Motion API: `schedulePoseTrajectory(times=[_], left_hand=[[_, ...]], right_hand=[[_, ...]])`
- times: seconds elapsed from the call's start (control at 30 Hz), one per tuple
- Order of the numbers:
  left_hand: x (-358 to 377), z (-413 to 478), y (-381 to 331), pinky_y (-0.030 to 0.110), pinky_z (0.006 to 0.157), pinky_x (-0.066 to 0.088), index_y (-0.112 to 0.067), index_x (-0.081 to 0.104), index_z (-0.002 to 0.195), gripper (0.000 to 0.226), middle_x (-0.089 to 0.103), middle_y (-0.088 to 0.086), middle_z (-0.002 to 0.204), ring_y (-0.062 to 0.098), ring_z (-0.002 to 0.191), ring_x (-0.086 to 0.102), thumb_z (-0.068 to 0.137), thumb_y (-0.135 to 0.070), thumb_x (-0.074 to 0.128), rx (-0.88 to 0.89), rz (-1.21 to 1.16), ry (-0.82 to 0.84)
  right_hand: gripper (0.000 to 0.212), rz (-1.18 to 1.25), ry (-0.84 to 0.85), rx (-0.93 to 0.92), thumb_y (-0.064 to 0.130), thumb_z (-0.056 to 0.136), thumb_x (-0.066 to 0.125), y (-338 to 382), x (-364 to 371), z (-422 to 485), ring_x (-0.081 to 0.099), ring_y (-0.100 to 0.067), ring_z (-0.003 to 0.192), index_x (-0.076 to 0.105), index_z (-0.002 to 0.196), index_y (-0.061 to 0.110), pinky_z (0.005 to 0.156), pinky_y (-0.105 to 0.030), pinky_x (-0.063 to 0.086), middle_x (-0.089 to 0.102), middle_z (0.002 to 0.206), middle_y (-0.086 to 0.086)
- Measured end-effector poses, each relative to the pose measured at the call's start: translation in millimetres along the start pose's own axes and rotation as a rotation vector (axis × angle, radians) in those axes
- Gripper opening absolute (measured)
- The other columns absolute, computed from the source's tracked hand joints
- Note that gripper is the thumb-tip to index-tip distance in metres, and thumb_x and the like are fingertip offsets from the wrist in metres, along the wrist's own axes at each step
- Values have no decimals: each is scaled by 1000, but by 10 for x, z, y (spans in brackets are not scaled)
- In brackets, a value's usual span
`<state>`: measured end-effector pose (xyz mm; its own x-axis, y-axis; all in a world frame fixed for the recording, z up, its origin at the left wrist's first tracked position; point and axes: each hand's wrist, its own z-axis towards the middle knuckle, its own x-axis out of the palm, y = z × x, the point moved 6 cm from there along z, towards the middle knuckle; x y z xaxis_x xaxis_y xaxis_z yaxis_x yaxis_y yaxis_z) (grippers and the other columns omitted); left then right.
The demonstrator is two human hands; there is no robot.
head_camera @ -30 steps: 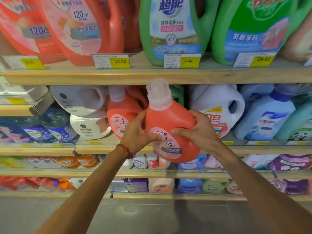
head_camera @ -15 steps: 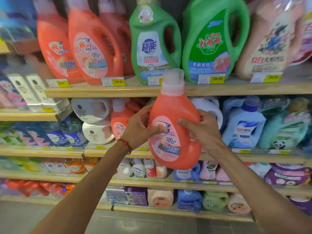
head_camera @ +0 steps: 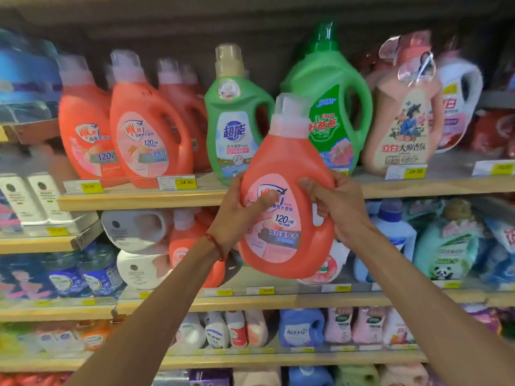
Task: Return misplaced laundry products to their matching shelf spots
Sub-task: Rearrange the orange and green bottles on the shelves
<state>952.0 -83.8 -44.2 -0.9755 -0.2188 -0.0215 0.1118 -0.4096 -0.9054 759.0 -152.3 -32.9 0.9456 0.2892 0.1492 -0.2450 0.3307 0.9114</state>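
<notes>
1. While both hands hold it off the shelves, the orange detergent bottle hangs in front of the front edge of the top shelf. Its translucent cap leans slightly right and its label faces the camera.
2. Left hand: it grips the bottle's left side. Its fingers are curled round the body, the thumb pressed on the pink label. A red cord bracelet circles the wrist.
3. Right hand: it grips the bottle's right side, the thumb on the front and the other fingers wrapped behind, out of sight.
4. Top shelf, left part: a row of matching orange bottles stands upright behind a yellow price tag reading 34.90.
5. Top shelf, centre: a small green bottle stands just beside that row. A large green bottle stands to its right, partly hidden by the held bottle's cap and shoulder.
6. Top shelf, right part: a peach bottle with a plastic-wrapped neck stands above a second price tag reading 29.90.
7. Middle shelf: behind the left forearm stands another orange bottle. White jugs are stacked to its left, and a blue-capped bottle stands right of the right wrist.
8. Lower shelves: smaller bottles and pouches, too blurred to tell apart.
</notes>
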Motion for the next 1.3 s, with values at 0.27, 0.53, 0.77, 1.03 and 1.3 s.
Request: schedulePoseTrajectory(times=[0.27,0.53,0.77,1.03,1.3], left_hand=[[-118,557,-122,23,82,60,-15,53,137,48,77,-3,119,11,105,75,95,-25,73,38,-106,-54],[-132,931,-300,21,84,58,-23,51,135,53,76,-14,115,6,107,73,90,-39,73,94,7,10],[-21,1159,-506,23,84,60,-18,55,132,45,76,-5,116,8,103,75,94,-34,73,164,63,-49],[-148,1341,-544,27,82,58,-23,66,126,46,76,-2,115,14,105,72,88,-46,71,169,135,-112],[-839,1428,-344,31,116,34,-6,36,148,97,44,6,145,19,135,42,73,-25,93,228,487,-610]], right_hand=[[42,-98,-155,-122,57,65,88,307,265,446,60,1,48,78,90,25,44,-17,45,70,62,15],[23,-8,-210,-212,44,69,89,440,254,657,67,-15,56,78,78,27,53,-30,57,76,68,5],[21,20,-178,-288,34,73,89,715,188,907,52,4,39,73,61,33,41,-12,42,62,49,18],[23,32,-146,-287,32,72,91,738,118,1109,51,4,36,73,58,33,39,-10,40,61,47,18],[19,19,-91,-276,43,62,92,695,132,1161,55,3,38,76,64,32,42,-10,43,63,47,17]])
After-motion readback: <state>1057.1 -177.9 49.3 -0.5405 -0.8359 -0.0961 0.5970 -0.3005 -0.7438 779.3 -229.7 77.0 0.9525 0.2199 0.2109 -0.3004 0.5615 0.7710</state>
